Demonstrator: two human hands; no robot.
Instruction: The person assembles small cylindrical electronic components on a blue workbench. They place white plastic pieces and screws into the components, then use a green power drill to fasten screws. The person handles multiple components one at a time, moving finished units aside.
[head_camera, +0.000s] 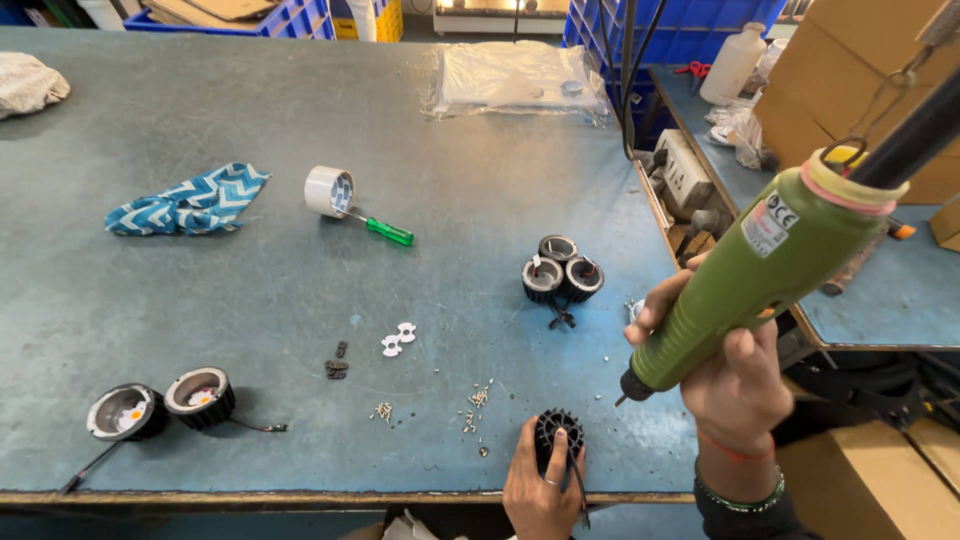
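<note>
Heatsink (556, 432) sits at the near counter (250, 300) edge, upright, finned barrel axis vertical, open end up. Everything below is placed relative to it.

Left hand (540, 490): comes in from the near side, fingers (560, 450) curled over the heatsink's top and near wall, pressed onto it and pinning it to the counter. Thin black lead trails down past the hand toward the edge.

Right hand (735, 385): right of the heatsink and a bit higher, fingers wrapped tight round the green driver (760, 275). Not touching the heatsink.

Driver: long axis slants from upper right down to lower left. Bit tip (621, 400) points at the heatsink, just right of it and slightly above its top, still apart from it. Cable and hanger run off the driver's top end to the upper right.

So the gap to close is short, leftward and down along the driver axis. Left hand is the one on the part; right hand carries the tool.

Around it:
- loose screws (478, 405) scattered just left and beyond
- two white discs (397, 340) and small black bits farther left and beyond
- cluster of three more black housings (560, 272) directly beyond
- two lamp bodies (165, 405) with leads well to the left, same near edge
- tape roll (328, 190), green screwdriver (385, 230), blue patterned cloth (190, 203) far beyond-left
</note>
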